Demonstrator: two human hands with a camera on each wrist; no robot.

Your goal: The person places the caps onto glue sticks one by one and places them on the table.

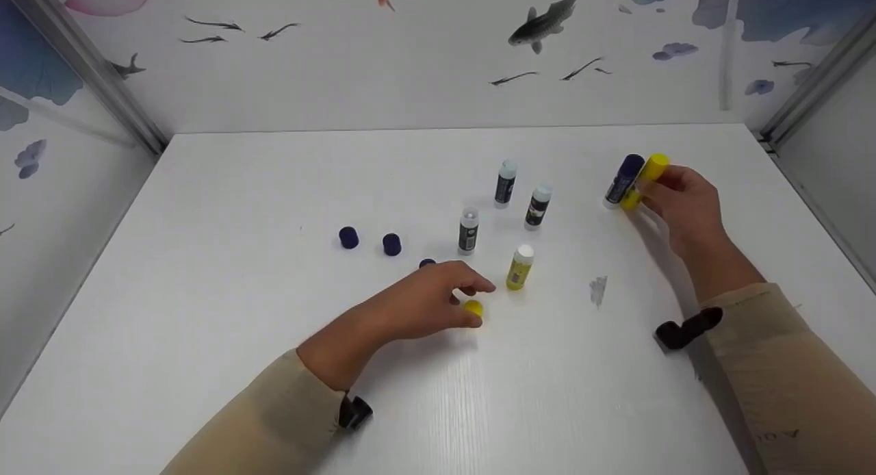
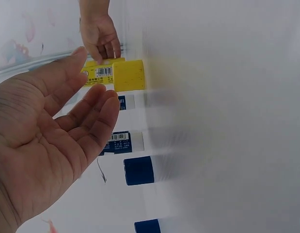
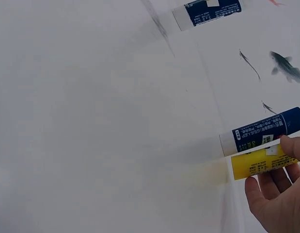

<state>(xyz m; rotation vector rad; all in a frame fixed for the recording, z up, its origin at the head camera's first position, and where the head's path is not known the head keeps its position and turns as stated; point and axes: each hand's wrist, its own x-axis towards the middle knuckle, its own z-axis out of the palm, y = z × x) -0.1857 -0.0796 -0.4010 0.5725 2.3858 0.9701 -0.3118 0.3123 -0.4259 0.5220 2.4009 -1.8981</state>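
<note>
At the right, my right hand (image 1: pixel 684 204) holds a capped yellow glue stick (image 3: pixel 259 162) between thumb and fingers. It stands close beside a glue stick with a dark blue cap (image 1: pixel 625 179). My left hand (image 1: pixel 428 300) is by a loose yellow cap (image 2: pixel 129 75) on the table, its thumb and fingers spread. In the left wrist view the fingers appear apart from the cap. Just beyond that hand stands an uncapped yellow glue stick (image 1: pixel 519 267). Behind it are three uncapped dark-labelled glue sticks: one nearer (image 1: pixel 468 232), one to the right (image 1: pixel 538 208), one farthest (image 1: pixel 505 184).
Two dark blue caps, one at the left (image 1: pixel 348 237) and one beside it (image 1: pixel 391 244), stand on the white table (image 1: pixel 226 256). A third dark blue cap (image 1: pixel 428 262) is partly hidden behind the left hand. A grey smudge (image 1: pixel 598 291) marks the tabletop. Printed panels enclose the back and sides.
</note>
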